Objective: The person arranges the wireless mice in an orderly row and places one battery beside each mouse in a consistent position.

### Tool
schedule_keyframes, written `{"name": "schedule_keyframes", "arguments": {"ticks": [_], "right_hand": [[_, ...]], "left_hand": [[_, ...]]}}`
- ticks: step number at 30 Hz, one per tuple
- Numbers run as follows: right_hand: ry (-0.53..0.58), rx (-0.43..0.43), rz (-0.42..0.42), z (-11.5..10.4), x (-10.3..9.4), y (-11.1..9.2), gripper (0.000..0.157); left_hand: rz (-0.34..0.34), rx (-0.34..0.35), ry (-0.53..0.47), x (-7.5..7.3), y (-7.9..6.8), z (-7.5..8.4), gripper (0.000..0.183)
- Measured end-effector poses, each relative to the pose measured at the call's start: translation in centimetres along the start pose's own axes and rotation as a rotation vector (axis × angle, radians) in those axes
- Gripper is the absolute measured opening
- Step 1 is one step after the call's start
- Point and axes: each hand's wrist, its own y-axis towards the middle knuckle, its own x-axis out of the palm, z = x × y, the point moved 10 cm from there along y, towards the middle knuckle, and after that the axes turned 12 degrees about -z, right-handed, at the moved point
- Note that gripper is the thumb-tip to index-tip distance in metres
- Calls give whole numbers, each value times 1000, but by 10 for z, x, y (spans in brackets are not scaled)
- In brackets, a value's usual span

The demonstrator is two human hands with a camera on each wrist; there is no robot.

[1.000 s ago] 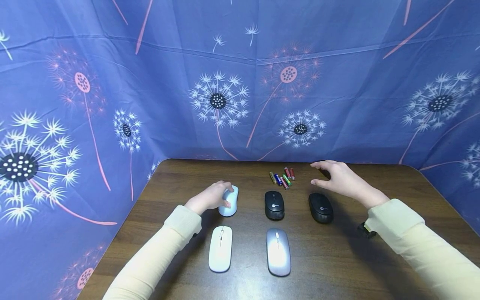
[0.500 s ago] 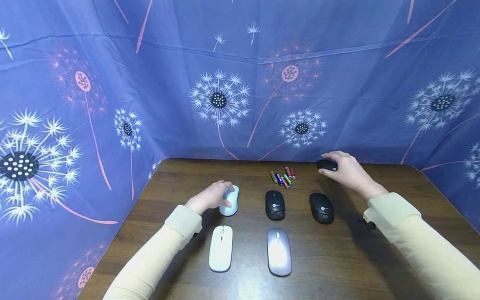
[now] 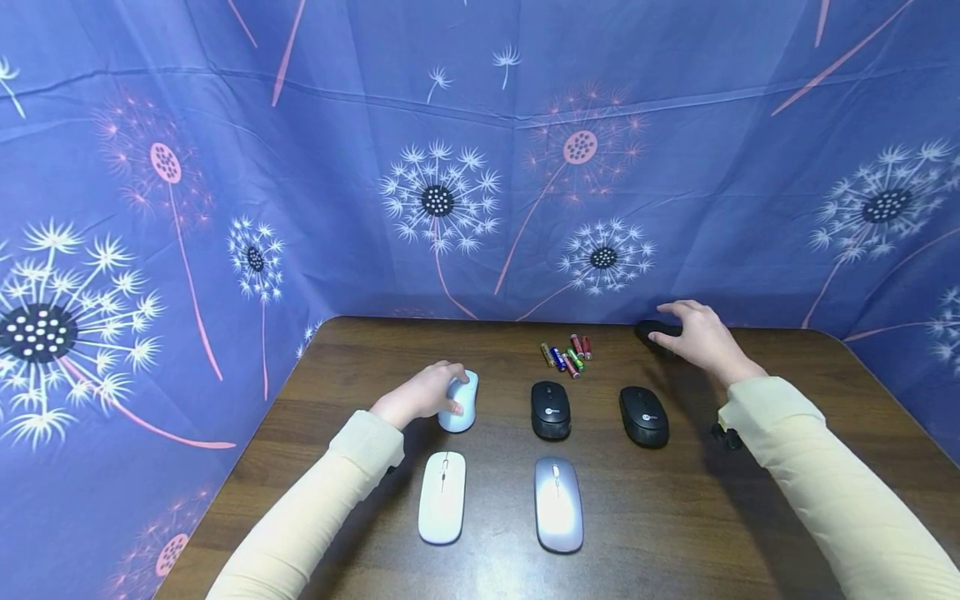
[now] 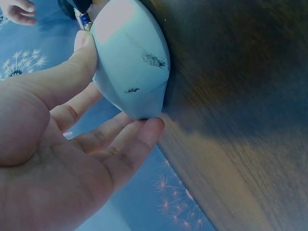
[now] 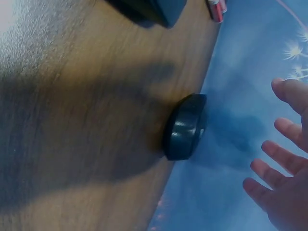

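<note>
Showing only in left-wrist view: dark marks [image 4: 155, 60] on pale-blue mouse [image 4: 127, 65].

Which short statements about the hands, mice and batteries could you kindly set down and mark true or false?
1. The left hand holds the light blue mouse. True.
2. The right hand grips the far black mouse. False: the right hand holds nothing, and the right wrist view shows its fingers apart from the far black mouse.
3. The batteries lie in a loose group. True.
4. The white mouse lies right of the grey mouse. False: the white mouse is on the left of the grey mouse.
</note>
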Motion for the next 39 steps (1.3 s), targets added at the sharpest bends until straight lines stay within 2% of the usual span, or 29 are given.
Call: {"name": "schedule_keyframes", "arguments": {"ticks": [5, 14, 23, 30, 39], "right_hand": [[-7, 37, -2, 13, 8, 4, 58], [15, 100, -22, 33, 22, 8, 62], [24, 101, -39, 44, 39, 12, 58], [28, 101, -29, 51, 48, 19, 55], [38, 105, 28, 54, 51, 20, 50]], "left_hand": [[5, 13, 1, -1, -1, 2, 44], [3, -2, -5, 0, -1, 0, 46], [9, 15, 3, -1, -1, 1, 45], [3, -8, 9, 0, 1, -2, 46], [2, 5, 6, -1, 0, 1, 46]]}}
